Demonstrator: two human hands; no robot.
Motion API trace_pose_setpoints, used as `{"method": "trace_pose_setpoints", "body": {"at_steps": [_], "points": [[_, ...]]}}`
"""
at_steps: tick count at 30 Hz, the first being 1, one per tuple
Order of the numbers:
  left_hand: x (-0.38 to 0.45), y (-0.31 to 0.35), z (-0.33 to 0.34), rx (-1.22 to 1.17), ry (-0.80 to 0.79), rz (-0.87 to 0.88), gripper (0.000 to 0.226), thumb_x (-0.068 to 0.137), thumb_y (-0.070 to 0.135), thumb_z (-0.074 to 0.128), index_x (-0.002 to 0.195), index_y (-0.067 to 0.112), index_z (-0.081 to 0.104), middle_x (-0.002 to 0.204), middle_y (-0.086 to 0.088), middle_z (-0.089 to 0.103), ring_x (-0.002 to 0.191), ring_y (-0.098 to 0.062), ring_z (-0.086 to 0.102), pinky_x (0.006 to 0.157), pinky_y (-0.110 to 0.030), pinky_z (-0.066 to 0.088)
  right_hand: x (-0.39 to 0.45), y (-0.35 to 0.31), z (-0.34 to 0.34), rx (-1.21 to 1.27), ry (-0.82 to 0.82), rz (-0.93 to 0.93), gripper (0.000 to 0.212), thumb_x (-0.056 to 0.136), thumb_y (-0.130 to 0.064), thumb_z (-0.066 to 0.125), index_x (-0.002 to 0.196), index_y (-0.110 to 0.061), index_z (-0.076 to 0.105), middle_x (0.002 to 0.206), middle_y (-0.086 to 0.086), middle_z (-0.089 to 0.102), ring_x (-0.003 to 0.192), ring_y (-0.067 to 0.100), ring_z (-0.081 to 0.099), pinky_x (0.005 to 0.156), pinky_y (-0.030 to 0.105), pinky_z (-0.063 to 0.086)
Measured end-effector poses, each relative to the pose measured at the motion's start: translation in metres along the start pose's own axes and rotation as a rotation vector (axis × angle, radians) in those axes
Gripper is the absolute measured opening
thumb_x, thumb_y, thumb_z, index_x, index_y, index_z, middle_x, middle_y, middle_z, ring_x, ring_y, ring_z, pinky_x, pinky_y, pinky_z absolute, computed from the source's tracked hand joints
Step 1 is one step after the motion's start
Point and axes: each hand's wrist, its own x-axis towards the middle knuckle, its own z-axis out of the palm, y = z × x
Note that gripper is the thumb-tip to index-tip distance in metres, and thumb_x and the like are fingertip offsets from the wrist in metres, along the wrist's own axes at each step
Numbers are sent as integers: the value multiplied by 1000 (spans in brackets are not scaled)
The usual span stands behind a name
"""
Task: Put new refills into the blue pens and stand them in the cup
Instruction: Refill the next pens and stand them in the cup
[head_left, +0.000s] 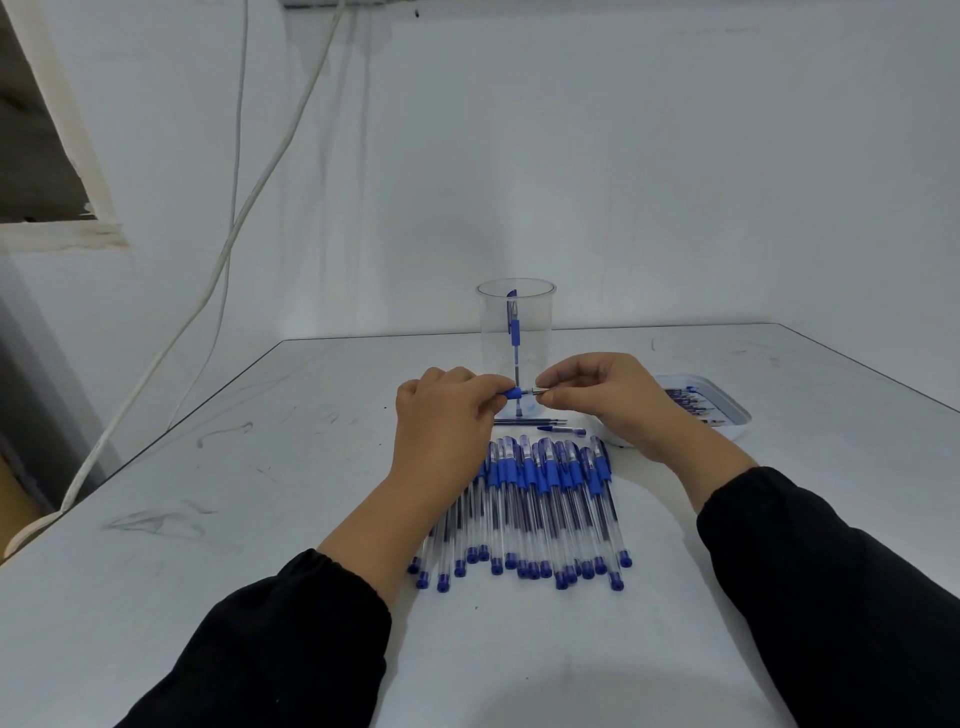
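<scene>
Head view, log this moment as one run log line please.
left hand: grips pen | right hand: pinches its metal tip | cup: one pen standing inside | pile of pens: on table, waiting

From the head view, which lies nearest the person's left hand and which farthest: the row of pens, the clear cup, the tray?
From the left hand:
1. Row of pens, just below it, toward the person.
2. Clear cup, behind it against the wall.
3. Tray, far right, past the right hand.
</scene>
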Motion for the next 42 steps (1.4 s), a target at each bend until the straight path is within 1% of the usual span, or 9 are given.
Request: {"method": "trace_pose_setpoints", "body": {"at_steps": [6, 12, 16, 21, 24, 29, 34, 37, 42], "points": [[0, 1, 0, -17, 21, 17, 25, 96, 31, 49, 116, 35, 64, 100, 7, 65, 100, -16, 50, 91, -31, 22, -1, -2, 3, -41, -35, -3, 7, 87, -22, 68, 89, -19, 74, 76, -4, 73, 75, 6, 61, 83, 29, 49], [-1, 1, 1, -39, 40, 56, 24, 94, 30, 52, 115, 34, 65, 98, 6, 66, 98, -17, 51, 91, -32, 24, 0, -3, 7, -76, -18, 25, 31, 94, -34, 58, 76, -16, 74, 72, 2, 72, 72, 13, 56, 90, 46, 49], [-1, 2, 1, -43, 44, 70, 24, 94, 29, 53, 114, 33, 65, 98, 6, 66, 97, -18, 52, 91, -34, 25, -2, -4, 7, -65, -20, 34, 41, 94, -43, 53, 70, -16, 71, 66, -1, 70, 67, 9, 58, 84, 37, 48], [-1, 2, 1, -18, 33, 65, 25, 95, 30, 51, 116, 34, 64, 101, 6, 66, 99, -17, 51, 91, -33, 24, 0, -2, 4, -61, -95, -4, 13, 86, -30, 69, 96, -22, 68, 71, -7, 69, 73, 6, 63, 84, 30, 48], [0, 2, 0, -21, 35, 64, 25, 95, 30, 50, 116, 34, 64, 101, 6, 65, 99, -16, 50, 92, -33, 24, 0, -1, 4, -66, -87, -19, 13, 87, -31, 68, 91, -18, 70, 72, -5, 69, 73, 9, 61, 85, 34, 48], [-1, 2, 2, -50, 54, 98, 23, 93, 29, 54, 112, 31, 67, 96, 5, 67, 95, -19, 53, 91, -35, 27, -2, -3, 8, -71, -61, 30, 46, 94, -48, 49, 75, -14, 75, 76, 2, 73, 75, 14, 57, 87, 36, 48], [-1, 0, 3, -53, 77, 93, 22, 92, 26, 56, 110, 31, 68, 92, 4, 67, 92, -20, 54, 87, -33, 25, -2, -2, 2, -26, -92, -33, 14, 87, -33, 67, 98, -23, 68, 76, -4, 68, 72, 7, 57, 79, 29, 45], [0, 1, 2, -47, 72, 92, 23, 93, 27, 55, 112, 32, 67, 93, 5, 66, 93, -19, 53, 87, -32, 24, -1, -1, 2, -34, -76, -52, 12, 87, -28, 68, 93, -18, 69, 75, -5, 67, 73, 8, 57, 78, 29, 45], [-1, 3, 1, -66, 61, 100, 23, 93, 28, 54, 113, 31, 66, 96, 5, 66, 96, -17, 52, 89, -32, 24, -1, -2, 5, -81, -46, 7, 41, 94, -44, 54, 74, -14, 73, 71, -7, 70, 73, 11, 54, 80, 31, 46]]}}
